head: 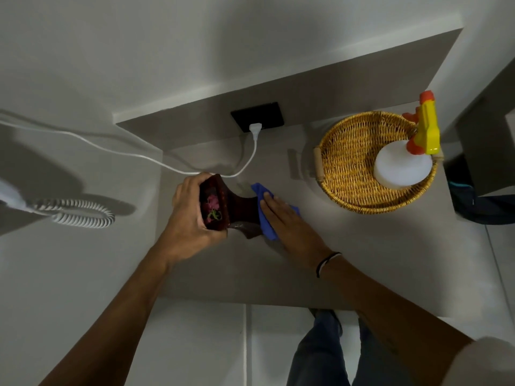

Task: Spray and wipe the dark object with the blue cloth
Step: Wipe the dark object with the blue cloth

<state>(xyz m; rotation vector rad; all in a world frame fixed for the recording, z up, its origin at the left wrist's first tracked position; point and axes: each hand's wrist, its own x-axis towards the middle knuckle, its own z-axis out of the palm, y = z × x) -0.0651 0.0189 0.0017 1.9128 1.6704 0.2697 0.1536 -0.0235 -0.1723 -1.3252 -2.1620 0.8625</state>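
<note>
Okay, wicker basket [354,162] at 2 o'clock holds white spray bottle [402,165], upright, yellow-orange trigger. Dark vase [239,211] near counter [348,263] centre, pink flowers inside; left hand [189,215] fingers wrapped round its rim. Right hand [287,221] flat, fingers together, pressing blue cloth [264,215] on vase side. Bare counter toward 5 o'clock edge
</note>
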